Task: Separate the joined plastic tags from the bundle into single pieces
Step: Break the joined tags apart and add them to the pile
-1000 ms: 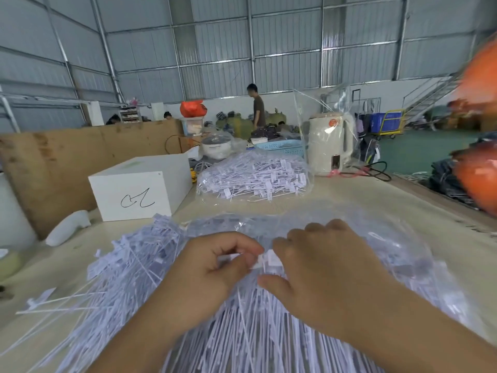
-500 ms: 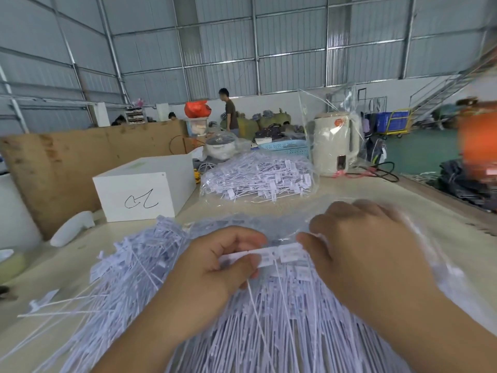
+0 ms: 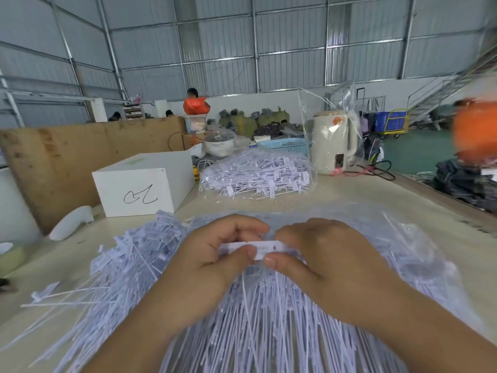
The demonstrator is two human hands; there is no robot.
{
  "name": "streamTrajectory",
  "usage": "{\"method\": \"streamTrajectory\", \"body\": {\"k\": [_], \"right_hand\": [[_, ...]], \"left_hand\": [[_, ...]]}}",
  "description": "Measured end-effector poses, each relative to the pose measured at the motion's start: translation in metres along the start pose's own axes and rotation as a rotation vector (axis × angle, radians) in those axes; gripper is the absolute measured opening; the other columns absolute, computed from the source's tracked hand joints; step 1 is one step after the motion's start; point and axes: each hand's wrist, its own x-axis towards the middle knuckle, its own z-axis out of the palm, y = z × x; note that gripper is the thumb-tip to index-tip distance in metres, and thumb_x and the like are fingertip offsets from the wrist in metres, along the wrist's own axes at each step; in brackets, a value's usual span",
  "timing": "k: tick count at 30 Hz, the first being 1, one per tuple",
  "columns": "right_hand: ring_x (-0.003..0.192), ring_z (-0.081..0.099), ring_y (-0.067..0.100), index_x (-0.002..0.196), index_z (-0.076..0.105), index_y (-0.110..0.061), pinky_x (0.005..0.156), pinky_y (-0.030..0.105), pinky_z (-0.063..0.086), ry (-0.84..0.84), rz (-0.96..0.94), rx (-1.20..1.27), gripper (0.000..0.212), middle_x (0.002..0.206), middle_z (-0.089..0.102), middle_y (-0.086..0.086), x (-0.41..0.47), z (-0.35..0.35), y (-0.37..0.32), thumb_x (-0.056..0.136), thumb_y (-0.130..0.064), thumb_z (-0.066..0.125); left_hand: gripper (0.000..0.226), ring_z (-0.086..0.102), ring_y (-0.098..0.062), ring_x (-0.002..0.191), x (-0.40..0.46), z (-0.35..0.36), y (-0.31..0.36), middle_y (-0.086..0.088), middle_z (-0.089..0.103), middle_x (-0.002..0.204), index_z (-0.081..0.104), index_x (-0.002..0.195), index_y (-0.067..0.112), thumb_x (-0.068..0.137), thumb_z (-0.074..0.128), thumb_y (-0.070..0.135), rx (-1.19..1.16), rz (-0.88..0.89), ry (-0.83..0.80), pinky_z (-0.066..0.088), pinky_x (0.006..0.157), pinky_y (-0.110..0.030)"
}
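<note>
A big heap of white plastic tags (image 3: 129, 267) with long thin tails covers the table in front of me, partly inside a clear plastic bag (image 3: 419, 254). Above the heap I hold a short joined strip of tags (image 3: 262, 247) level between both hands. My left hand (image 3: 212, 267) pinches its left end between thumb and forefinger. My right hand (image 3: 330, 262) pinches the right end the same way. The tails of the held tags hang down between my wrists.
A second bag of tags (image 3: 255, 176) lies further back on the table. A white box (image 3: 142, 184) with a scribble stands at the left, a cream kettle (image 3: 333, 141) at the back right, a wooden board (image 3: 53, 160) along the left edge. A person stands far off.
My right hand pulled away to the right and then came back toward the left hand. The strip of tags now shows between both thumbs, lifted off the heap.
</note>
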Motion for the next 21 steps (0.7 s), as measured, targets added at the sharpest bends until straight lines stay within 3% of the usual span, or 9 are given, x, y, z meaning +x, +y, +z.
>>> {"method": "streamTrajectory", "body": {"k": [4,9,13,16,19,21], "right_hand": [[0.06,0.044,0.01,0.075,0.045,-0.032,0.053,0.015,0.024,0.001,0.015,0.025,0.042,0.056,0.035,-0.014,-0.002,0.0,0.0,0.087,-0.068,0.029],[0.065,0.046,0.009,0.075,0.045,-0.028,0.055,0.019,0.029,-0.037,0.038,0.085,0.038,0.063,0.042,-0.011,-0.003,-0.006,0.003,0.089,-0.062,0.035],[0.073,0.048,0.01,0.08,0.049,-0.028,0.065,0.033,0.039,-0.053,0.067,0.126,0.041,0.072,0.05,-0.009,-0.004,-0.01,0.001,0.09,-0.063,0.031],[0.082,0.048,0.012,0.093,0.055,-0.033,0.078,0.032,0.036,-0.157,0.042,-0.084,0.037,0.081,0.052,-0.012,-0.005,-0.013,-0.002,0.097,-0.058,0.028],[0.089,0.061,0.022,0.096,0.069,-0.028,0.101,0.045,0.044,-0.107,0.044,-0.296,0.015,0.09,0.065,-0.008,-0.005,-0.015,-0.008,0.086,-0.034,0.059],[0.088,0.066,0.023,0.096,0.073,-0.023,0.102,0.048,0.047,-0.007,0.038,-0.282,0.034,0.088,0.068,-0.005,-0.005,-0.013,-0.014,0.072,-0.011,0.051]], "left_hand": [[0.017,0.062,-0.012,0.07,0.003,-0.001,-0.003,-0.001,0.07,0.079,0.075,0.093,0.023,0.079,0.066,0.022,-0.104,-0.102,-0.092,0.049,0.07,-0.023],[0.014,0.06,-0.016,0.063,0.005,-0.001,-0.004,-0.013,0.068,0.074,0.076,0.087,0.013,0.078,0.067,0.02,-0.138,-0.115,-0.128,0.048,0.06,-0.026],[0.017,0.061,-0.021,0.052,0.006,0.002,-0.001,-0.01,0.064,0.068,0.076,0.087,0.013,0.073,0.068,0.016,-0.44,-0.303,-0.071,0.047,0.044,-0.026],[0.004,0.059,-0.021,0.048,0.005,0.005,0.002,-0.012,0.066,0.069,0.075,0.083,0.012,0.08,0.073,0.014,-0.352,-0.311,-0.061,0.047,0.043,-0.026],[0.021,0.055,-0.018,0.046,0.003,0.012,0.0,-0.003,0.064,0.062,0.072,0.081,0.016,0.094,0.056,0.009,-0.132,-0.21,-0.004,0.046,0.046,-0.023],[0.025,0.053,-0.015,0.046,0.002,0.017,-0.002,-0.001,0.062,0.06,0.071,0.081,0.02,0.096,0.054,0.007,-0.023,-0.134,0.044,0.045,0.048,-0.022]]}}
